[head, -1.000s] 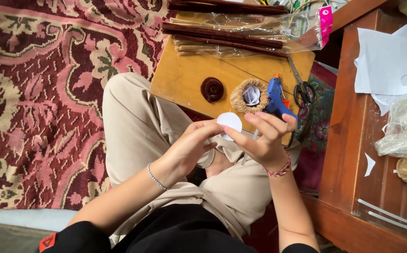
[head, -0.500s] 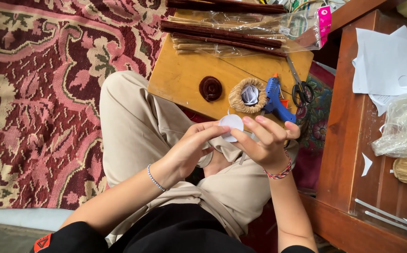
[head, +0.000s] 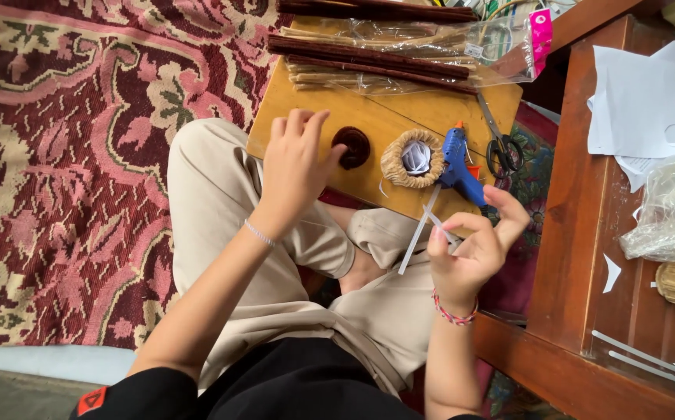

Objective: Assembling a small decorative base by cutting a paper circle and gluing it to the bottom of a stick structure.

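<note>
My left hand (head: 295, 167) reaches forward over the wooden board (head: 310, 109) with fingers apart and nothing in it. Its thumb is right beside a dark brown coiled disc (head: 351, 146); I cannot tell if it touches. My right hand (head: 473, 245) is lifted above my lap, with thumb and fingers pinched on a thin whitish strip (head: 417, 232) that slants down to the left. A woven straw ring (head: 411, 159) with white paper inside lies on the board between my hands.
A blue glue gun (head: 458, 163) and scissors (head: 501, 148) lie by the board's right edge. A clear bag of brown sticks (head: 400, 54) lies at its far end. A wooden table (head: 578, 194) at right holds white paper (head: 641, 101) and a plastic bag (head: 672, 210). A red patterned carpet (head: 65, 155) lies left.
My hands have parted. The left went forward from my lap to the brown disc. The right stayed back, and the white paper circle they held together no longer shows as a disc.
</note>
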